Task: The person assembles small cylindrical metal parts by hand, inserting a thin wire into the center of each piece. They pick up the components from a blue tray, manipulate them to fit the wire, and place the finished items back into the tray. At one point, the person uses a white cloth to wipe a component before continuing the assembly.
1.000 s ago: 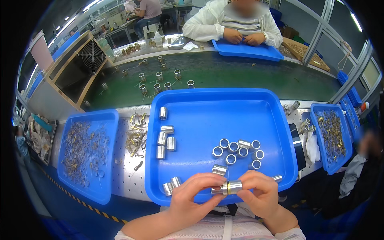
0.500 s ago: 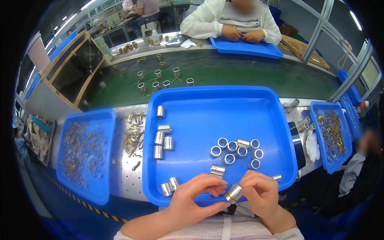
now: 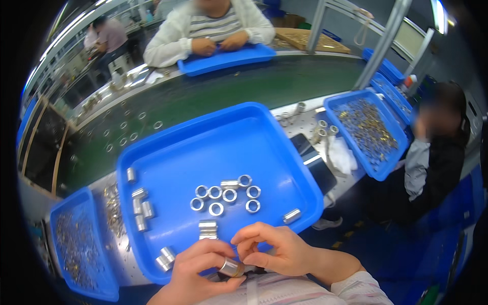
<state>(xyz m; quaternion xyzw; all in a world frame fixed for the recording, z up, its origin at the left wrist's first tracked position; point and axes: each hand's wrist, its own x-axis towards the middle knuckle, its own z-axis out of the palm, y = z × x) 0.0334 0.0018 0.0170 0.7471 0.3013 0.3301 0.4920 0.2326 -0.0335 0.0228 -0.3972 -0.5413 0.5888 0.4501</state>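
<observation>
My left hand (image 3: 201,267) is closed around a short silver metal sleeve (image 3: 231,267) with a brownish band near one end, held tilted at the near edge of the large blue tray (image 3: 168,147). Close beside that sleeve is my right hand (image 3: 277,249), its thumb and fingers curled together in a pinch; whatever lies between the tips is too small to make out. Just beyond my hands, sleeves lie on their sides (image 3: 208,230). Several ring-ended sleeves (image 3: 230,195) stand grouped mid-tray, and others (image 3: 138,206) lie along its left side.
A blue tray of small parts (image 3: 76,239) sits at left, another with yellowish pieces (image 3: 363,127) at right. A dark phone (image 3: 320,173) and white cloth (image 3: 341,156) lie beside the large tray. Across the green belt (image 3: 203,94), a person's hands rest over a blue tray (image 3: 229,59).
The held sleeve has passed from my right hand to my left. My right hand now curls beside it. The whole view has swung to the right and tilted.
</observation>
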